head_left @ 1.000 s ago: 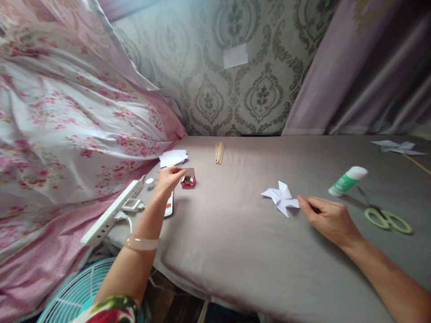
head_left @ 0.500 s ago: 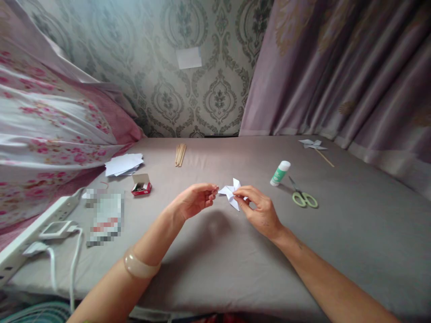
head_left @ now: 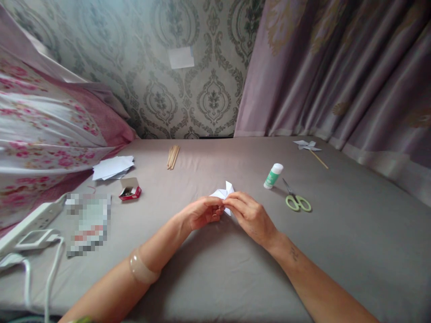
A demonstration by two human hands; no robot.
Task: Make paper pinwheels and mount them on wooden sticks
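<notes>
A white paper pinwheel (head_left: 229, 187) is held above the table, its blades partly covered by my fingers. My right hand (head_left: 251, 217) is closed on it near its centre. At the pinwheel's middle my left hand (head_left: 206, 213) meets the right one, thumb and finger pinched together. Whatever sits in that pinch is too small and hidden to name. Left of the hands stands a small red box (head_left: 130, 193) with its lid up and small dark pieces inside. A glue stick (head_left: 273, 176) and green-handled scissors (head_left: 298, 202) are to the right of the hands.
Several wooden sticks (head_left: 173, 157) lie at the back, with stacked white paper (head_left: 113, 168) to their left. A finished pinwheel on a stick (head_left: 307, 145) lies at the far right. A power strip (head_left: 32, 224) with cables and a blurred-out flat object (head_left: 90, 224) occupy the left side.
My left hand has gone from the red box to the pinwheel, carrying something tiny. My right hand has brought the pinwheel inward and shifted its grip towards the centre. The view has turned right.
</notes>
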